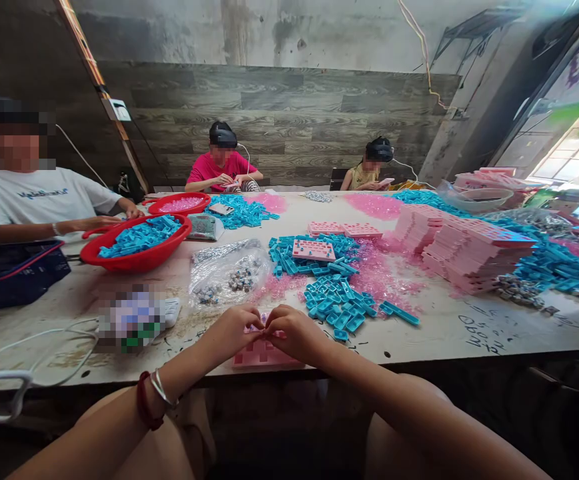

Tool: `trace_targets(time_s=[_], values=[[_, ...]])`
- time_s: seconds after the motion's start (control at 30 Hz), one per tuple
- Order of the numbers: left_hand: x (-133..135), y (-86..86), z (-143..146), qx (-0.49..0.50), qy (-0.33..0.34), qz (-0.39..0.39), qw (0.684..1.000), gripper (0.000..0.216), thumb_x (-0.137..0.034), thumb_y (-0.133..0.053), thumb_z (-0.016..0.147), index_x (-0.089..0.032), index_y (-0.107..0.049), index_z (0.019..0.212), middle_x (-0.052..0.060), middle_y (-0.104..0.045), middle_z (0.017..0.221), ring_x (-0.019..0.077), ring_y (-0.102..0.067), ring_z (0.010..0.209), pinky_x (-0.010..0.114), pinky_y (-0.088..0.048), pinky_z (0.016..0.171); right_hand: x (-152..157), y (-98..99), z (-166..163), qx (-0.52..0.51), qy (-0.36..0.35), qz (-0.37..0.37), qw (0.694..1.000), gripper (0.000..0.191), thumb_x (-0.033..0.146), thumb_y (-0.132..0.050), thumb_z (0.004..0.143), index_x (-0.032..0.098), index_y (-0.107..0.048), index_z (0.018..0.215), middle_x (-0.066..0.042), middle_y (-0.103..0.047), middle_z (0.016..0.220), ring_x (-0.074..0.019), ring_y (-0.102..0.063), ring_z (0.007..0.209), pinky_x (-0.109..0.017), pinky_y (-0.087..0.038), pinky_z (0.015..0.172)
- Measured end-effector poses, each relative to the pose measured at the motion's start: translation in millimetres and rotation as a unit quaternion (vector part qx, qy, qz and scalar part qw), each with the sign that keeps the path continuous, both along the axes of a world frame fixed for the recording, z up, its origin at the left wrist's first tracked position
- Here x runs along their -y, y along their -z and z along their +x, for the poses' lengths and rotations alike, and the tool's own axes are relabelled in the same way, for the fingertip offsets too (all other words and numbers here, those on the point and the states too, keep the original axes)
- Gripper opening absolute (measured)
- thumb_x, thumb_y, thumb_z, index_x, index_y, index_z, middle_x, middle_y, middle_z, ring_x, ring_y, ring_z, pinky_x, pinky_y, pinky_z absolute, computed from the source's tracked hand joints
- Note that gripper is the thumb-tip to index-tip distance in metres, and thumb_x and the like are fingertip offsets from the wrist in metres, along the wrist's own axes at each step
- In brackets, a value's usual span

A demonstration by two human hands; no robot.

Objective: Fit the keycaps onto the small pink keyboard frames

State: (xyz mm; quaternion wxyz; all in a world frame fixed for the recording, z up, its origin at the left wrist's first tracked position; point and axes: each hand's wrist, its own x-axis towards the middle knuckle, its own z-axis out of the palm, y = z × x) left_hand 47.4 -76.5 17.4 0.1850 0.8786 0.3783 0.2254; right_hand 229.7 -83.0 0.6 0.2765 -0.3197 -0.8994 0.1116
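Note:
A pink plastic plate with slots (269,358) lies flat at the table's near edge, directly below my two hands. Fingers pinched, my left hand (236,327) is over the plate's far part. My right hand (296,331) is pinched too, its fingertips meeting those of the left. Whatever they hold is too small and hidden to make out. Just beyond my right hand lies a pile of small hollow blue plastic pieces (336,303). Another slotted pink plate (314,250), with a few blue pieces on it, rests on a blue heap behind.
Clear plastic bags of small metallic parts (232,273) lie left of centre. Red baskets (136,250) hold blue and pink pieces. Stacked pink plates (474,250) stand at right, near scattered pink bits (382,277). A white cable (64,330) crosses the left side. Several people sit around.

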Motion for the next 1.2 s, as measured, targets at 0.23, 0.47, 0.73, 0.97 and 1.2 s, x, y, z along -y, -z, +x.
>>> trace_targets(time_s=[0.23,0.47,0.73,0.97,1.2], values=[[-12,13.3,-2,0.023,0.052,-0.020,0.998,0.017,-0.019,-0.060,0.076,-0.015,-0.065,0.060,0.002,-0.060,0.075,0.0107,-0.057,0.068,0.021,-0.043,0.063,-10,-1.6,-3,0.033,-0.027,-0.014,0.999,0.013,0.014,-0.061,0.078,0.014,-0.069,0.068,-0.006,-0.062,0.068,-0.0113,-0.057,0.062,-0.020,-0.040,0.058],[-15,9.7,-4,-0.003,0.063,-0.029,0.998,0.018,-0.018,-0.057,0.078,-0.015,-0.065,0.063,0.004,-0.058,0.083,0.0113,-0.055,0.073,0.022,-0.044,0.068,-16,4.2,-6,0.029,-0.031,-0.027,0.999,0.015,0.014,-0.061,0.078,0.015,-0.069,0.066,-0.005,-0.063,0.069,-0.0102,-0.056,0.059,-0.019,-0.039,0.055],[-13,1.1,-10,0.019,0.045,-0.002,0.999,0.010,-0.021,-0.061,0.076,-0.017,-0.069,0.071,0.004,-0.061,0.082,0.0131,-0.057,0.077,0.023,-0.045,0.070,-19,-10.2,9,-0.046,-0.049,-0.088,0.994,0.011,0.010,-0.063,0.073,0.017,-0.071,0.076,-0.004,-0.068,0.073,-0.0114,-0.062,0.064,-0.019,-0.045,0.058],[-49,2.3,-41,-0.009,-0.096,0.088,0.991,0.026,-0.016,-0.042,0.082,-0.015,-0.067,0.092,0.008,-0.066,0.097,0.0185,-0.060,0.092,0.033,-0.045,0.085,-54,-15.0,39,-0.056,0.069,-0.039,0.995,0.033,0.000,-0.047,0.075,0.017,-0.069,0.092,-0.007,-0.069,0.096,-0.0171,-0.064,0.090,-0.031,-0.049,0.079],[-78,25.2,-45,-0.080,-0.080,0.098,0.989,0.030,-0.012,-0.044,0.078,-0.016,-0.065,0.099,0.008,-0.063,0.107,0.0192,-0.055,0.102,0.032,-0.043,0.092,-73,2.3,29,0.061,-0.024,-0.029,0.997,0.032,0.001,-0.050,0.075,0.017,-0.069,0.094,-0.009,-0.066,0.104,-0.0187,-0.060,0.100,-0.031,-0.045,0.087]])
